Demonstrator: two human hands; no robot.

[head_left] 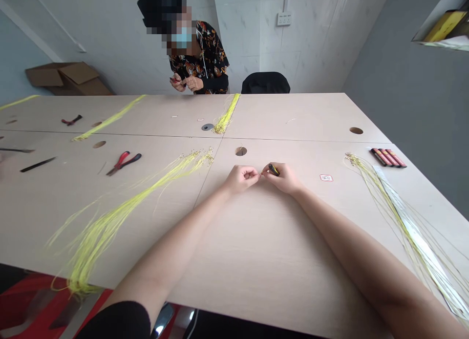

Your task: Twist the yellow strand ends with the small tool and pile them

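L hand (241, 177): centre of frame, resting on table (264, 251); fingers pinched shut, tips meeting R hand's. What they pinch is too small to tell.
R hand (284, 178): just right of L hand, fingers curled closed around small dark tool w/ yellow (273, 170), which sticks out at top of the fist.
Yellow strand bundle (120, 209): left of hands, runs from mid-frame down to lower-left table edge, apart from both hands.
Second bundle (399, 217): right side, lying on a white strip, running to lower right.
Red pliers (122, 163): left-centre, on table.
Dark red sticks (388, 157): right, near table edge.
Other person (198, 55): top centre, far side of table, own hands (185, 82) held together.
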